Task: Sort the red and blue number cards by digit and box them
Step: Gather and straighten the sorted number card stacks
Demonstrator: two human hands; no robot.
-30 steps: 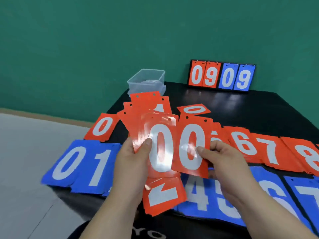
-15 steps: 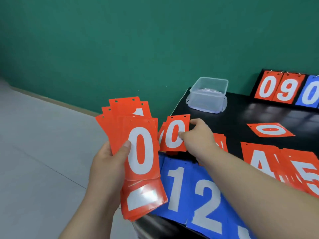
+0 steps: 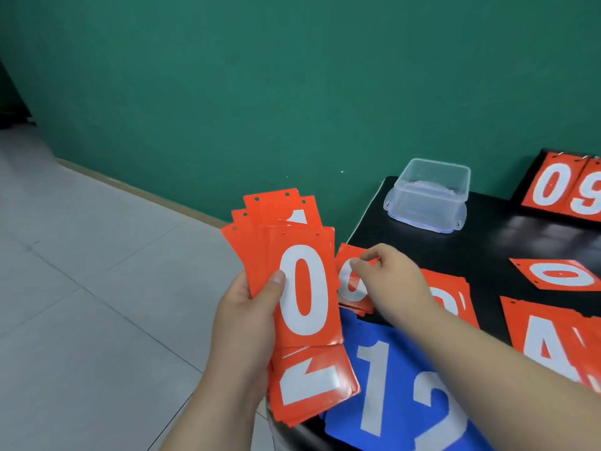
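Left hand [image 3: 247, 323] grips a fan of unsorted red cards [image 3: 305, 288]. Right hand [image 3: 387, 275] pinches a red 0 card [image 3: 349, 288] at the worktop's [image 3: 487, 242] left edge. Digit piles partly laid; far box [image 3: 429, 196] looks empty.

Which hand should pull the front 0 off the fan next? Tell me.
Right, likely. The right hand pinches just one red 0 card, close beside the fan of red cards; the left hand is full, gripping that fan.
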